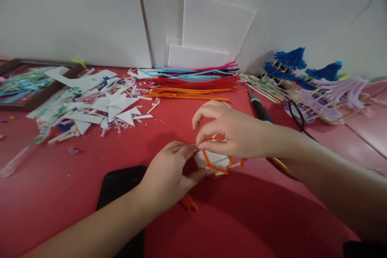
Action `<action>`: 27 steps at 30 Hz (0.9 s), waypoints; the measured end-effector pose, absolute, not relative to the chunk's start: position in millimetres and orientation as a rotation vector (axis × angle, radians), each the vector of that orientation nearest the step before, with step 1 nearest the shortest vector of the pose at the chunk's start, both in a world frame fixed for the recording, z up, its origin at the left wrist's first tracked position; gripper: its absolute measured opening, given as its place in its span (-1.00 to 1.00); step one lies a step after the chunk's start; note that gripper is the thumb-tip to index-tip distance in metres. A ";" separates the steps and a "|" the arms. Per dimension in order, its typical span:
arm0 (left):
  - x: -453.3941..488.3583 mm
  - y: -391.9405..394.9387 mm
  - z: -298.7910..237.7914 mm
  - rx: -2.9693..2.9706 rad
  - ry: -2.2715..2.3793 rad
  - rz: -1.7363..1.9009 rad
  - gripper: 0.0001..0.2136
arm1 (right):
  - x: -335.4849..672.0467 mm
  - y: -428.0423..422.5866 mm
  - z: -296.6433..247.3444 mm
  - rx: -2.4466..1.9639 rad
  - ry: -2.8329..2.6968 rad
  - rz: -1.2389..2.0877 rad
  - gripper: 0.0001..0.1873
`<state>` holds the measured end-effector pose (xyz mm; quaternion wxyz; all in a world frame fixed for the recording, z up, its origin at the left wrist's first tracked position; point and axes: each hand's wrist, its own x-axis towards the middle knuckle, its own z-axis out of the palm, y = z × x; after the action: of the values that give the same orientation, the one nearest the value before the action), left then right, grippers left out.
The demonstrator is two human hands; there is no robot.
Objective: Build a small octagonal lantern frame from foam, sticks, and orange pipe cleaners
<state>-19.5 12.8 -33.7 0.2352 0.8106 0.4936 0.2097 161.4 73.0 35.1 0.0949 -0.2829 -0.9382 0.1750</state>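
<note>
A small white foam-board piece (216, 159) with short wooden sticks and orange pipe cleaner bent around them is low over the red table. My left hand (169, 167) grips its left edge between thumb and fingers. From above and to the right, my right hand (226, 129) brings thumb and index finger together at the upper left corner of the piece, close to my left fingertips. What sits in that pinch is too small to make out. Loose orange pipe cleaners (189, 202) stick out on the table below my left hand.
A black phone (121, 183) lies partly under my left forearm. Behind are bundles of pipe cleaners (193, 82), leaning white boards (214, 24), and scraps (111, 105) at left. A black-handled tool (258, 105), wooden sticks (266, 88) and blue and lilac models (320, 84) occupy the right.
</note>
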 end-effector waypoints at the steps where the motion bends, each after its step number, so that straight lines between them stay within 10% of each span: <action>1: -19.3 12.8 -33.3 2.218 1.355 0.571 -0.67 | 159.3 74.0 35.8 -0.846 -2.789 0.543 -0.84; 27: -20.8 13.0 -37.9 2.161 1.305 0.681 -0.65 | 180.4 48.8 22.1 -0.840 -2.255 0.577 -0.84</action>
<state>-20.8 13.0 -37.9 0.2605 0.7978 0.4819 0.2517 180.4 48.8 22.1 0.3272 -0.3206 -0.8612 0.2203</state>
